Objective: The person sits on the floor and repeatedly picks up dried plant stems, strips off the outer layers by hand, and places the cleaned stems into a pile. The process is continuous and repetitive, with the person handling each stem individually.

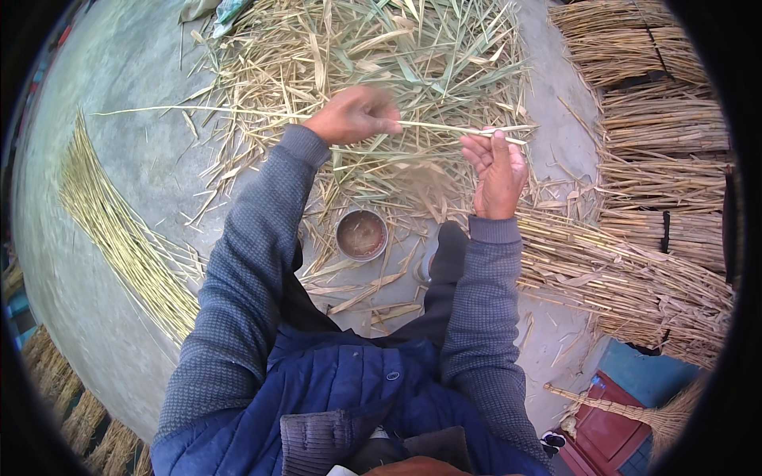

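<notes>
The left hand [355, 116] was clenched around one long thin stalk [238, 112], and the right hand [498, 170] pinched the same stalk at its other end. The stalk stretched out far to the left of the left grip, looking bare and clean. Just beyond both grips lay a big messy heap of peeled leaves [373, 55]. Well off to the left lay a neat row of clean stalks [119, 238], so many looked finished. Right of the right grip, tied bundles [659, 182] waited, so it looked like lots remained.
</notes>
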### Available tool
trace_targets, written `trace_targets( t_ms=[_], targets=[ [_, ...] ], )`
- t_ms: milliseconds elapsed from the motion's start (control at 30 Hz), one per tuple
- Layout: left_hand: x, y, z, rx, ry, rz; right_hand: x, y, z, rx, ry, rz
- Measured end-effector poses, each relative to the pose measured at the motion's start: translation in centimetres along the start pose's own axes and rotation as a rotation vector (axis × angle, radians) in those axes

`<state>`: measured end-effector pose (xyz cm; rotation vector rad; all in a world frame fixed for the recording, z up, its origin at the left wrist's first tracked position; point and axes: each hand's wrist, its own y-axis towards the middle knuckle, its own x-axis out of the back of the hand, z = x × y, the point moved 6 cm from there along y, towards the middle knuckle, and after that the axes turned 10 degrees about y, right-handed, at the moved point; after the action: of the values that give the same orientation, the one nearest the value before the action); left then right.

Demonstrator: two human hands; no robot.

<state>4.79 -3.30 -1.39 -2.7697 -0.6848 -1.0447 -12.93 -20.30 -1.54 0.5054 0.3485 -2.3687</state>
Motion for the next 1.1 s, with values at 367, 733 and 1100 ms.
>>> trace_targets(
  t_ms=[367, 733, 1100],
  targets=[
    [-2.8, 1.4, -0.4, 0.234, -0.489, -0.099, -2.0, -1.3, -0.9, -0.053, -0.058, 0.099],
    [6.6, -1.8, 2.2, 0.132, 0.892, -0.613, -0.1, -0.4, -0.3, -0.016, -0.036, 0.001],
    [0.0, -1.2, 0.3, 0.083, -0.046, 0.041, -0.5, 0.2, -0.7, -0.041, 0.059, 0.028]
  ],
)
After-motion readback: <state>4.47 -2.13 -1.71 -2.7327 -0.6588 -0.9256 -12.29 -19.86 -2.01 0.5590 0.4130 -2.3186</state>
